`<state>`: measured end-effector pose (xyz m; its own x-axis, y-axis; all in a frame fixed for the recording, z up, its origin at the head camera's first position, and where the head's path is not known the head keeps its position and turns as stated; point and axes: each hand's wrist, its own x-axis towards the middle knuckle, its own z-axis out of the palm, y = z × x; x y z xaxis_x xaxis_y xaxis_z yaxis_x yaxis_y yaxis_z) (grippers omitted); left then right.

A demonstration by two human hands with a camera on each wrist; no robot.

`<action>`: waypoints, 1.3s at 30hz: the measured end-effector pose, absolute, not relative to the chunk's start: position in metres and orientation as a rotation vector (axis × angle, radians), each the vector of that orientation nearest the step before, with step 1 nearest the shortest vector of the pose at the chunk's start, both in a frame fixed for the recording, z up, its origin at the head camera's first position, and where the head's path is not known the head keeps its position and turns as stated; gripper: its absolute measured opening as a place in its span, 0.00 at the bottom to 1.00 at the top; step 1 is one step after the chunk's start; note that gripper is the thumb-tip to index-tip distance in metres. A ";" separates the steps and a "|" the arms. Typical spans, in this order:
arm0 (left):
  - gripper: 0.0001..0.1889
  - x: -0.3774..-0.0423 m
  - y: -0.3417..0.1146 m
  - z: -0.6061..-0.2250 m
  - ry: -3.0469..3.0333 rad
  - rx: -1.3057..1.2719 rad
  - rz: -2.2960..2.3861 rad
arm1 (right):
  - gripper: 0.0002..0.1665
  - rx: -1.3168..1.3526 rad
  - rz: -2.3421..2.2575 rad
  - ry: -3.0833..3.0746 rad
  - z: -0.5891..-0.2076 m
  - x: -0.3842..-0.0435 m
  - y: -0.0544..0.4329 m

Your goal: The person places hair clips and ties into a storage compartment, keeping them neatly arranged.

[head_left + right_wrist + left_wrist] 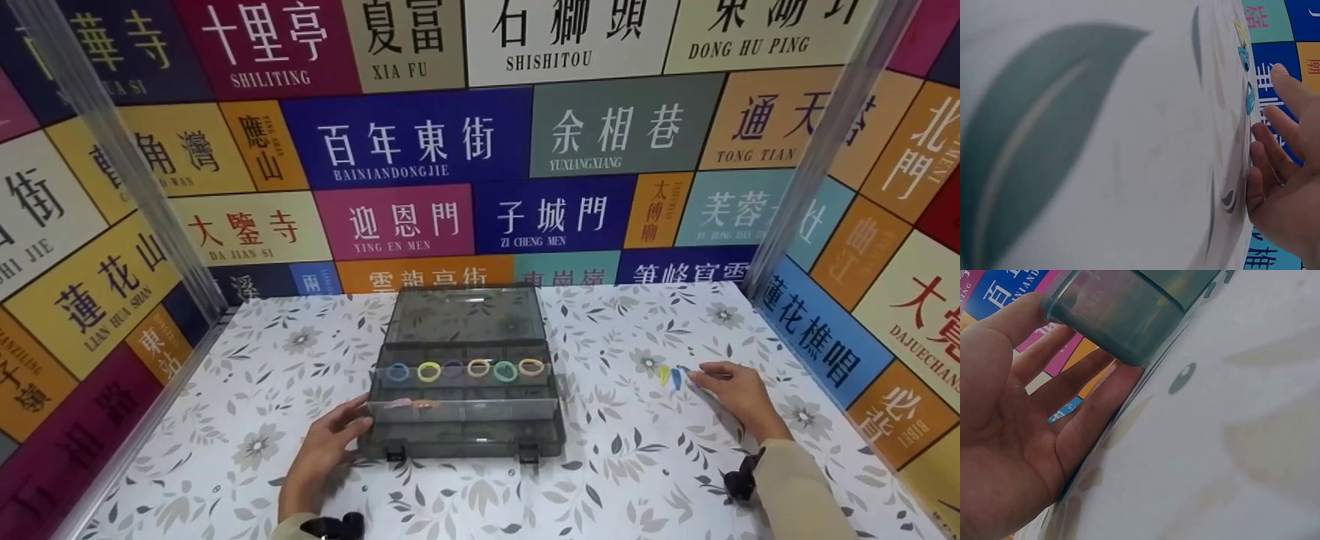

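A translucent dark grey plastic organizer box (465, 435) stands with its lid (469, 315) raised. Along its upper row sit several coloured hair ties (429, 371); pink and orange small pieces (416, 403) lie in the row below. My left hand (326, 446) rests against the box's left side, its fingers fairly straight at the corner in the left wrist view. Off to the right, my right hand (739, 394) is low at the table, thumb and fingers apart. Just past its fingertips lie a small yellow clip (664, 374) and blue clips (1244, 58).
The table wears a white cloth with grey leaves and flowers (300, 340). Behind it and at both sides rise panels (405, 142) printed with coloured place-name signs. Clear upright posts (806, 142) stand at the back corners.
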<state>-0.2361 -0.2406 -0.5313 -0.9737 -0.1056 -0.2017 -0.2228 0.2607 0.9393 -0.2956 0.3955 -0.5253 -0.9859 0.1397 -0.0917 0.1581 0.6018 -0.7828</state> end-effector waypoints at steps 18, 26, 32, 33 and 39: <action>0.30 -0.241 -0.241 -0.530 2.405 -0.347 1.800 | 0.32 0.341 -1.360 2.830 -0.519 -0.303 0.390; 0.29 -0.240 -0.243 -0.532 2.356 -0.320 1.855 | 0.24 0.365 -1.316 2.862 -0.519 -0.310 0.388; 0.30 -0.239 -0.244 -0.532 2.368 -0.336 1.829 | 0.20 0.406 -1.239 2.892 -0.522 -0.316 0.387; 0.30 -0.239 -0.244 -0.532 2.364 -0.336 1.830 | 0.20 0.410 -1.227 2.901 -0.522 -0.316 0.387; 0.29 -0.237 -0.242 -0.532 2.380 -0.345 1.816 | 0.20 0.420 -1.163 2.934 -0.523 -0.317 0.385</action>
<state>-0.2374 -0.2424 -0.5316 -0.9657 -0.1032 -0.2383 -0.2571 0.2502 0.9334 -0.3166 0.3847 -0.5228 -0.9643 0.2587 -0.0573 0.2277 0.6985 -0.6785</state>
